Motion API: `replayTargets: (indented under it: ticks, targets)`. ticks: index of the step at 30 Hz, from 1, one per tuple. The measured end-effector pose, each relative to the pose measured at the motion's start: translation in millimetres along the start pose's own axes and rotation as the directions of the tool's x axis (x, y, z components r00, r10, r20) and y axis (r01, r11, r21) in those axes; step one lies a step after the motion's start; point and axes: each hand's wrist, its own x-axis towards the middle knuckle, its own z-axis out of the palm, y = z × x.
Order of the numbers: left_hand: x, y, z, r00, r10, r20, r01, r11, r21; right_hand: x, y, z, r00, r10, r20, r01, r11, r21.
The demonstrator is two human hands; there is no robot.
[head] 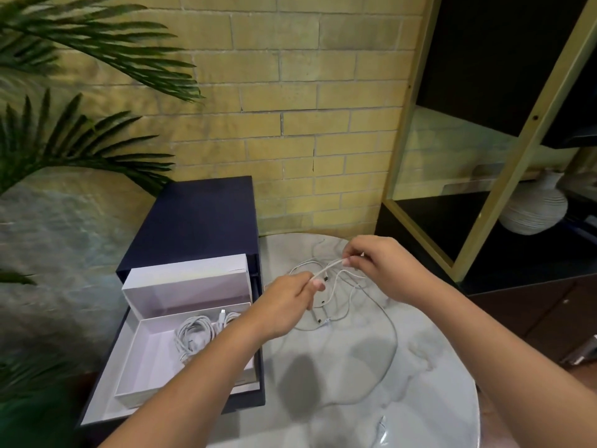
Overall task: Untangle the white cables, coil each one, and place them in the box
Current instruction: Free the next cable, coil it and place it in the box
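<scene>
Layout: box left, table right.
The box (151, 376) sits just beside the table (355, 409), on its left. Coiled cables (193, 337) lie in the box, toward its right side. A lid (187, 282) stands upright at the back of the box. Loose cables (355, 305) lie on the far half of the table. The left hand (287, 305) and right hand (381, 270) pinch one strand above them. A plant (80, 59) stands behind the box, and a shelf (484, 202) holding a vase (533, 211) stands right of the table.

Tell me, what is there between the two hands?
A short stretch of white cable, pinched by the left hand and the right hand, above the loose tangle on the table. The head view shows it.
</scene>
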Motion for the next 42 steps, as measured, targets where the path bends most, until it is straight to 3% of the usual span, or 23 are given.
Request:
replayTargets:
  ticks: [5,11,16,23,31,35,39,42]
  targets:
    - [-3.5,5.1,-0.3,0.992,-0.030,-0.125,-0.004,0.964,-0.267,2.3,1.4,0.8,0.996,0.083,-0.031,-0.081,0.995,0.063]
    - [-8.4,23.2,-2.4,0.982,0.010,-0.188,-0.087,0.910,-0.406,3.1,-3.8,0.6,0.989,0.140,-0.041,-0.127,0.965,0.228]
    - [-5.0,42.9,-3.9,0.984,0.001,-0.176,-0.114,0.765,-0.634,2.9,-4.5,20.3,0.983,0.181,0.031,-0.180,0.912,0.367]
    - [6.3,42.7,-15.2,0.986,0.002,-0.170,-0.136,0.605,-0.784,-22.6,8.3,67.4,0.967,0.233,0.105,-0.256,0.903,0.344]
    - [22.2,25.3,-0.2,0.974,-0.016,-0.228,-0.102,0.861,-0.498,-31.2,-18.1,75.4,0.946,0.158,0.283,-0.188,0.979,0.084]
    - [18.9,12.5,3.9,0.987,0.053,-0.151,-0.084,0.976,-0.202,-24.8,-16.7,50.3,0.949,0.106,0.297,-0.116,0.993,0.014]
    - [15.4,2.6,3.7,0.990,0.133,-0.038,-0.121,0.968,0.222,-17.6,-11.5,28.8,0.954,0.114,0.279,-0.111,0.993,-0.026]
    - [12.3,-4.1,-1.8,0.997,0.076,0.024,-0.080,0.969,0.235,-13.1,1.1,17.8,0.968,0.169,0.183,-0.162,0.985,-0.055]
